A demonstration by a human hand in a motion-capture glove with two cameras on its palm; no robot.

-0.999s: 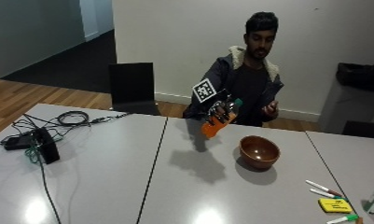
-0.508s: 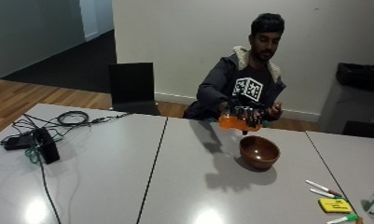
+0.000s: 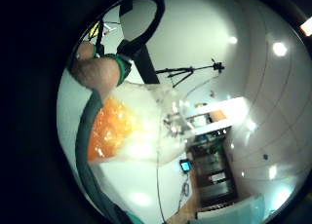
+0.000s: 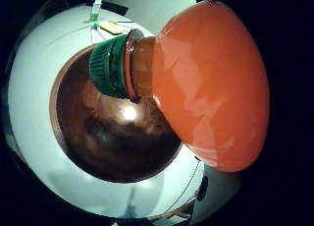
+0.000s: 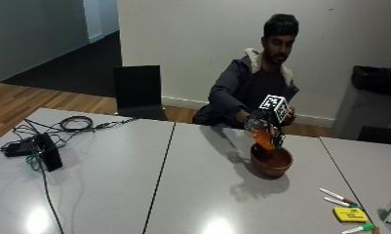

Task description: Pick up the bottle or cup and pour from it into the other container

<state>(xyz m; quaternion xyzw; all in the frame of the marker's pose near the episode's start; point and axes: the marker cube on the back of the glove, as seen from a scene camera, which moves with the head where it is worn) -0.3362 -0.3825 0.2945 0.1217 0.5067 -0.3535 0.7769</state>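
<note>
In the outside view my gloved right hand (image 5: pixel 256 122) grips a clear bottle (image 5: pixel 264 136) of orange liquid and holds it tipped, neck down, just above a brown wooden bowl (image 5: pixel 271 165) on the grey table (image 5: pixel 201 185). The thumb side palm view shows the bottle (image 4: pixel 211 83) with its green cap (image 4: pixel 110 66) on, pointing into the bowl (image 4: pixel 113 152). No liquid shows in the bowl. In the little finger side palm view the bottle (image 3: pixel 131 129) lies against the palm with a finger (image 3: pixel 95 73) curled over it.
Markers (image 5: pixel 338 196) and a yellow pad (image 5: pixel 349 214) lie at the table's right front. A black device (image 5: pixel 47 151) and cables (image 5: pixel 75 123) sit at the left end. A black chair (image 5: pixel 140 92) stands behind the table.
The hand has carried the bottle rightward from beside the bowl to right over it and tipped its neck down toward the bowl.
</note>
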